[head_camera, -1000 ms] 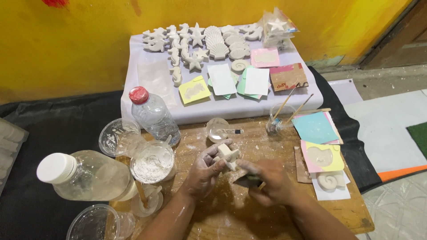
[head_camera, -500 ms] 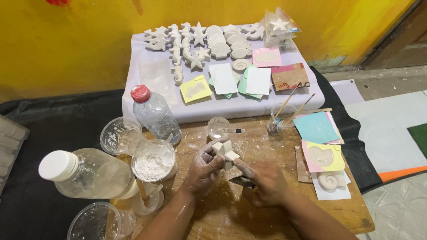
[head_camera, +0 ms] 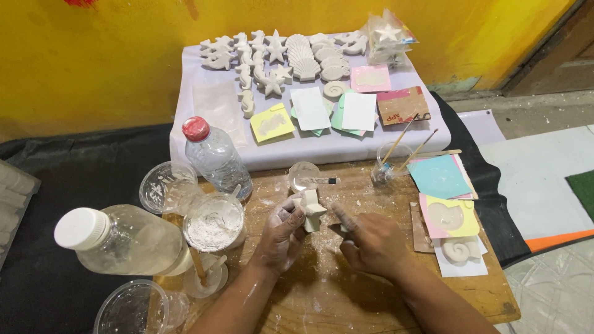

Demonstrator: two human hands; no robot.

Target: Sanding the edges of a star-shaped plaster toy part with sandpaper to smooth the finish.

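My left hand (head_camera: 279, 240) is dusted white and grips a white plaster star (head_camera: 311, 210), held upright just above the wooden table (head_camera: 322, 297). My right hand (head_camera: 371, 244) sits just right of the star with the index finger stretched toward it. Its fingers are closed on a small dark tool (head_camera: 341, 228) that is mostly hidden. A small clear cup (head_camera: 303, 175) with a thin stick across it stands just behind the star.
On the left stand a red-capped bottle (head_camera: 215, 154), a white-capped bottle lying down (head_camera: 124, 241), a cup of white powder (head_camera: 213, 222) and empty cups (head_camera: 167, 185). Plaster sea shapes (head_camera: 291, 55) and coloured cards (head_camera: 334, 111) lie on a white cloth behind. A brush jar (head_camera: 387, 167) and shell casts (head_camera: 458, 247) sit on the right.
My left hand has turned the plaster star more upright. My right hand has drawn slightly to the right, away from the star.
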